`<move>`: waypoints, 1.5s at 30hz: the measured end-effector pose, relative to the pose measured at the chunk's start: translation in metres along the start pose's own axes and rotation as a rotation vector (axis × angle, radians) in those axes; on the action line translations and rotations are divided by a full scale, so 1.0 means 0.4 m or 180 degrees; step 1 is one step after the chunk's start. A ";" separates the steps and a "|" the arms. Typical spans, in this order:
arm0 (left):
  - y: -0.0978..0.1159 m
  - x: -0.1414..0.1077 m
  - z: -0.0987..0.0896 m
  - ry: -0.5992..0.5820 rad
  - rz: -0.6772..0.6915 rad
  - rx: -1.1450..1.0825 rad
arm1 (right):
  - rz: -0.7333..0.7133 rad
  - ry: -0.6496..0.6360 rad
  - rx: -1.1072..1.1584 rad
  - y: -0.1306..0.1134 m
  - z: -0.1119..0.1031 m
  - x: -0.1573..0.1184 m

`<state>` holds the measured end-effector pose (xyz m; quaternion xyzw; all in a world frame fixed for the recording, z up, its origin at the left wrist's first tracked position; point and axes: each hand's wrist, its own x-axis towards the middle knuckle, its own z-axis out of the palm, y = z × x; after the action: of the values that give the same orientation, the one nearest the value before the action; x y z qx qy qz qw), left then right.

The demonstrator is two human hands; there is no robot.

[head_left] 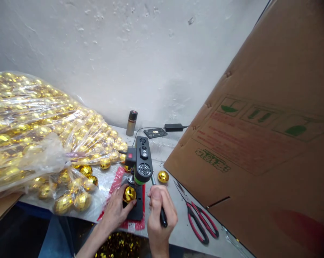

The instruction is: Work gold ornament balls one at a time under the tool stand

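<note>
My left hand (116,208) curls round a gold faceted ball (130,194), thumb and fingers on its sides, over the black base plate (136,211) of a small press. The press head (144,161) is black with round vents and stands just above and behind the ball. My right hand (162,211) is wrapped round the black-tipped lever (163,218) at the right of the press. Red bubble wrap (116,186) lies under the base. Another gold ball (163,176) rests to the right of the press head.
A large clear bag (43,118) of gold balls fills the left, with loose balls before it. Scissors (202,218) lie right, beside a big cardboard box (258,125). Behind the press are a bottle (131,123), a phone (155,133) and a power adapter (175,127).
</note>
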<state>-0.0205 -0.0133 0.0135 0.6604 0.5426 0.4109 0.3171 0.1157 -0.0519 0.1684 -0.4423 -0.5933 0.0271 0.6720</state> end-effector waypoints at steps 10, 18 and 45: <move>-0.010 0.023 0.038 0.0093 0.0399 0.0547 | 0.0039 -0.0094 -0.0010 0.000 -0.010 -0.016; -0.005 0.025 0.041 0.0002 0.0351 0.0679 | -0.0197 -0.0058 -0.0053 0.056 -0.007 -0.075; 0.000 0.012 0.052 -0.0033 0.0282 0.0674 | -0.0103 0.0330 -0.0004 0.136 0.019 -0.168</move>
<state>-0.0018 -0.0080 0.0048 0.7156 0.5516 0.3615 0.2300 0.1163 -0.0525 0.0816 -0.4339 -0.5648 -0.0072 0.7019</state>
